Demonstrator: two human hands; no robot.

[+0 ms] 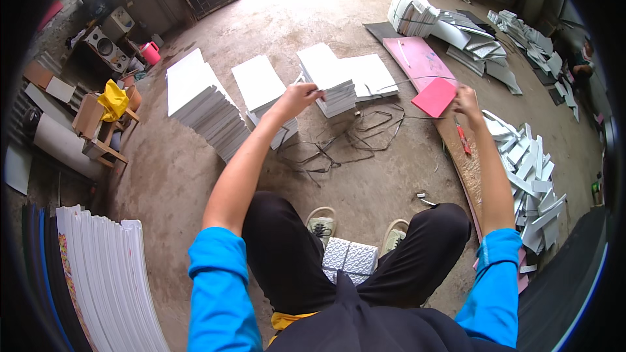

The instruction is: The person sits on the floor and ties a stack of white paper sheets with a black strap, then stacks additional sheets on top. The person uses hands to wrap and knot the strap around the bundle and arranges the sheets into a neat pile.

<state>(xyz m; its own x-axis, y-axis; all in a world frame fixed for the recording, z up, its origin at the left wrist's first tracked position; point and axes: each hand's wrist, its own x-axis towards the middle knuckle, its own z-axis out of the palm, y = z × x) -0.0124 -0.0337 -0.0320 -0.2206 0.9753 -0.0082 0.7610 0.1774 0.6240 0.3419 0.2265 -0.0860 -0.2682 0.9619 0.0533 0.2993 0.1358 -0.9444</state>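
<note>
A thin dark strap (417, 79) stretches in the air before me, in front of the white stacks. My left hand (301, 100) is closed in a pinch at its left end, over a stack of white sheets (326, 65). My right hand (466, 100) grips the strap's other end, beside a bright pink-red pad (434, 96) on a long board. More strap lies in loose tangled loops (352, 140) on the floor below. Between my shoes sits a white textured block (350, 259) with dark strap crossed over it.
Further white stacks (202, 91) stand to the left. A red-handled cutter (462, 137) lies on the board (451, 150). White offcuts (531, 179) are heaped at right. Rolled or stacked sheets (107, 274) stand at lower left, near a wooden stool (98, 124).
</note>
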